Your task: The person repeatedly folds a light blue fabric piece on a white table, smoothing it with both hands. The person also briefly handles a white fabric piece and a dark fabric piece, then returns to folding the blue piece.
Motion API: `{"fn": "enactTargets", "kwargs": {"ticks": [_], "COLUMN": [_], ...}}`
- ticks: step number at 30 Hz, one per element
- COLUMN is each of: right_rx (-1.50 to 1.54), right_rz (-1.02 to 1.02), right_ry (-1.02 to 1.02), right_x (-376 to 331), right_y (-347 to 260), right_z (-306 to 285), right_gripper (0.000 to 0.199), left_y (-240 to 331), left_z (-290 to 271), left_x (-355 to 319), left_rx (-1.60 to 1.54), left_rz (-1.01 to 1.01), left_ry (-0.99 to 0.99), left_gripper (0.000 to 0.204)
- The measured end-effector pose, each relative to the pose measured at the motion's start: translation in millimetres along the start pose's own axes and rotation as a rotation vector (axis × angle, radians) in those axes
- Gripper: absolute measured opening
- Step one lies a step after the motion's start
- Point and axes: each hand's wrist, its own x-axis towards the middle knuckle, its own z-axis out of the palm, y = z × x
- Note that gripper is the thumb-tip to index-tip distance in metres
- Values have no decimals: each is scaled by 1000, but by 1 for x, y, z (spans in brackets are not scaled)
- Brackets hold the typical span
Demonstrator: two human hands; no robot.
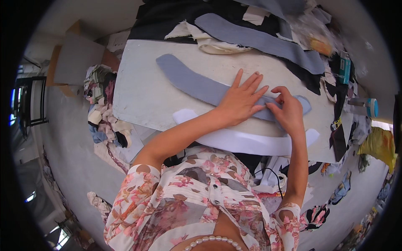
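Note:
A long curved blue-grey fabric strip [194, 85] lies across the pale tabletop. My left hand [243, 99] is pressed flat on its middle-right part, fingers spread. Close by on the right, my right hand [289, 111] rests at the strip with bent fingers; a gap shows between its thumb and forefinger tips, and the other fingers are mostly hidden. Beyond it the strip's rounded right end [304, 103] shows, with a lighter blue edge. Nearer to me lies a curved white strip [247, 142], partly covered by my right forearm.
Another blue-grey strip [259, 39] lies at the back of the table [138, 88] over cream and black cloth. Clear plastic [316, 31] and a teal box [344, 69] are at the back right. Fabric scraps [102, 85] are heaped by the left edge; a black cord [274, 173] hangs near my lap.

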Motion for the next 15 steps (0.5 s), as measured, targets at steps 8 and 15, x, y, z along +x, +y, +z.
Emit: {"fn": "enactTargets", "kwargs": {"ticks": [8, 15], "right_rx": [127, 16], "right_rz": [169, 156], "right_ry": [65, 107], "right_x": [-20, -11], "right_y": [34, 42], "right_z": [-41, -27], "right_gripper": [41, 41], "left_y": [-1, -2], "left_z": [1, 4], "left_x": [-1, -1], "left_rx": [26, 15], "left_rz": [-13, 2], "left_ry": [-15, 9], "left_gripper": [60, 61]}}
